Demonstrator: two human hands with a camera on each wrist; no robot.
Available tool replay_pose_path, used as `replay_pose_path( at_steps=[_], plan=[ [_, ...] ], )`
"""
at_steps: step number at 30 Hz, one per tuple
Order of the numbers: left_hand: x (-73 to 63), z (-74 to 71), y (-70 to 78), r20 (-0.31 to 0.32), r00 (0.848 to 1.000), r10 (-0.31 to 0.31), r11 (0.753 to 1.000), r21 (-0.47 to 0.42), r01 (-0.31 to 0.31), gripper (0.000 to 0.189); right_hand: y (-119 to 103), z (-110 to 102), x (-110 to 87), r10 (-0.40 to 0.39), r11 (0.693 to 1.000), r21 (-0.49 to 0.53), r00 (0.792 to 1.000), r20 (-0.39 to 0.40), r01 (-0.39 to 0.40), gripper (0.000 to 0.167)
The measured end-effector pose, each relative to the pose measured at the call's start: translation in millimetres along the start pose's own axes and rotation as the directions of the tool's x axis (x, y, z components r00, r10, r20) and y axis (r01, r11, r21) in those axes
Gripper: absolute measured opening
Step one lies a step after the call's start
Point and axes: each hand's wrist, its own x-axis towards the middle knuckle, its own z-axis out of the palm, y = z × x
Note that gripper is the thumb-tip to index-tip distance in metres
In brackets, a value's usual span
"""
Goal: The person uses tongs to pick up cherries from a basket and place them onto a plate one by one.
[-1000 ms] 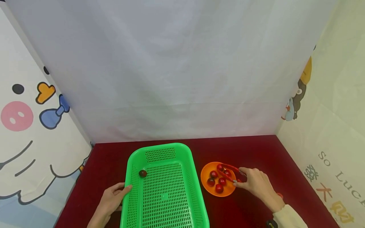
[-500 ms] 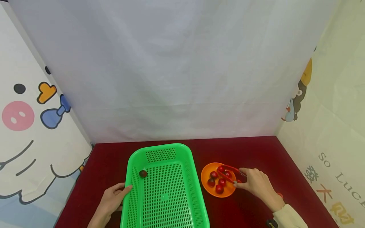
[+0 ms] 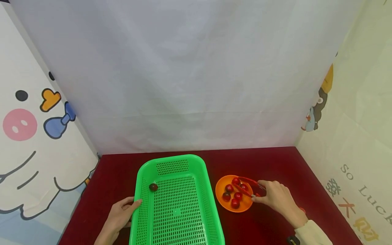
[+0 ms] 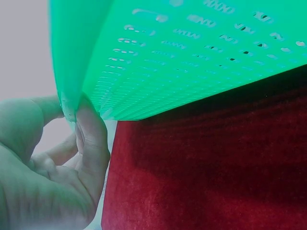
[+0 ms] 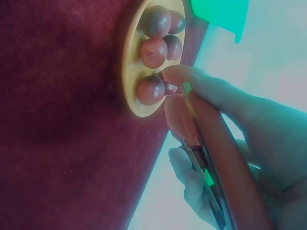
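Observation:
My left hand [image 3: 120, 214] pinches the left rim of a green perforated basket [image 3: 217, 217], with the thumb over the edge; the left wrist view shows fingers gripping this rim from outside. One dark red cherry tomato [image 3: 153, 186] lies in the basket near its upper left. My right hand [image 3: 277, 197] holds red tongs [image 3: 243, 191] between thumb and fingers. Their spread arms reach over an orange plate [image 3: 219, 194] that bears several cherry tomatoes [image 3: 235, 203]. The tips are right at the farthest tomato [image 3: 235, 181], and another tomato [image 3: 244, 187] shows between the arms.
A dark red cloth [image 3: 263, 163] covers the table. The basket stands just left of the plate. A pale curtain [image 3: 196, 85] closes off the back, with printed cartoon sheets [image 3: 27, 153] at the left and right sides.

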Motion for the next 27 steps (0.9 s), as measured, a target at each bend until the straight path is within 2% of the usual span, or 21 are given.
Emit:
replay_pose_path(
  at_steps=[9,27],
  plan=[
    [-0.6,0.7,1.3,-0.004,1.000,0.003,1.000,0.001,-0.003,0.064,-5,-5,0.6,-0.011,1.000,0.012,1.000,-0.021,0.011,0.064],
    [-1.7,0.4,2.5,0.002,1.000,0.011,1.000,0.011,-0.011,0.065,-30,-11,7.1,-0.038,0.998,0.055,0.995,-0.091,0.043,0.065]
  ],
)
